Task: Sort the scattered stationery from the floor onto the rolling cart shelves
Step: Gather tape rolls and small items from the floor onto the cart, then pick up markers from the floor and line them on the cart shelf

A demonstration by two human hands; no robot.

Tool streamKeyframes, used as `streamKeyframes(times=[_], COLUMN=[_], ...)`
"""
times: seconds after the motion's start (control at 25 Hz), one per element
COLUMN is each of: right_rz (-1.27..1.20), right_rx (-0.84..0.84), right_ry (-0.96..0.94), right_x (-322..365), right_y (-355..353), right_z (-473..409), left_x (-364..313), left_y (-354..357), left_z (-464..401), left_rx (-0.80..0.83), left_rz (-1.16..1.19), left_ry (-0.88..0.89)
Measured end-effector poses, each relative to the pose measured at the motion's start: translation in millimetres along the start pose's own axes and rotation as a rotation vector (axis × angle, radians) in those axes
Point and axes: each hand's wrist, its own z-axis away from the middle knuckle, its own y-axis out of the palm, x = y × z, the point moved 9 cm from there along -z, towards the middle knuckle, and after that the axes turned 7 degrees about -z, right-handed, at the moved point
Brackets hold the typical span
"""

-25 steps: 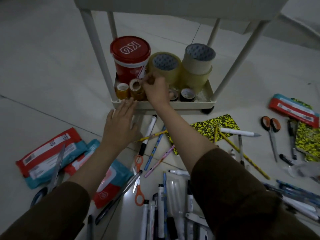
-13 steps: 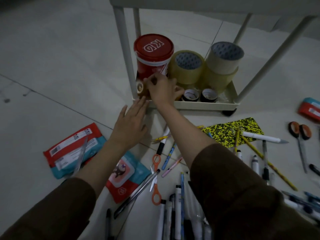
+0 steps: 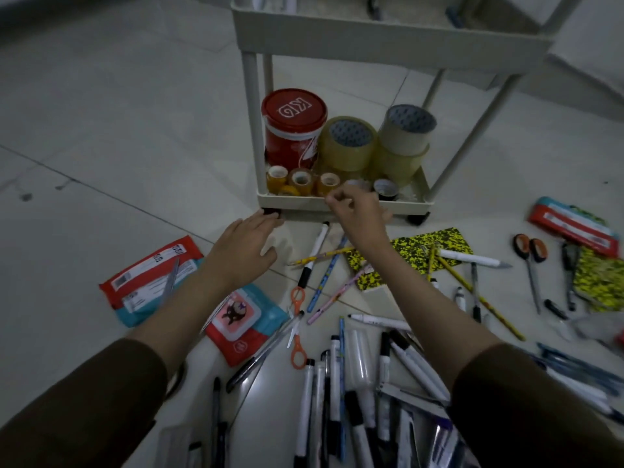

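The cream rolling cart's bottom shelf (image 3: 293,201) holds a red tub (image 3: 293,130), two stacks of big tape rolls (image 3: 347,143) and a front row of small amber tape rolls (image 3: 300,180). My right hand (image 3: 358,211) hovers just in front of the shelf rim, fingers loosely curled, holding nothing. My left hand (image 3: 246,244) rests flat on the floor beside the cart's front left wheel (image 3: 270,212). Markers and pens (image 3: 337,383) lie piled on the floor near me, with orange scissors (image 3: 297,329) beside them.
Wet-wipe packs (image 3: 152,278) lie at the left, a yellow-black notebook (image 3: 425,248) under my right forearm. Further right lie black-handled scissors (image 3: 530,258), pencils and a red pack (image 3: 570,228). The cart's middle shelf (image 3: 371,45) hangs above the bottom one.
My right hand has drawn back from the small tape rolls to the shelf's front edge, leaving them uncovered. My view has pulled back and up. The left hand stays on the floor.
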Motion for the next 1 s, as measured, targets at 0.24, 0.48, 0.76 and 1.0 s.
streamKeyframes(times=[0.24,0.48,0.76,1.0], right_rz=[0.077,0.240,0.195,0.311], right_rx=[0.143,0.072,-0.112,0.172], right_ry=[-0.024,0.132,0.301,0.331], right_x=[-47.4,-114.8,-156.7,-155.0], right_y=[-34.4,-128.2,-204.7,-150.3], right_z=[93.7,146.7,166.6,162.2], left_x=[-38.1,-86.0,-130.2,-182.8], left_y=[2.7,-10.1,-1.5,71.1], left_z=[13.9,-7.7,-29.4,4.7], left_rx=[0.072,0.130,0.078,0.229], left_rz=[0.030,-0.114,-0.005,-0.028], left_ry=[0.069,0.166,0.140,0.232])
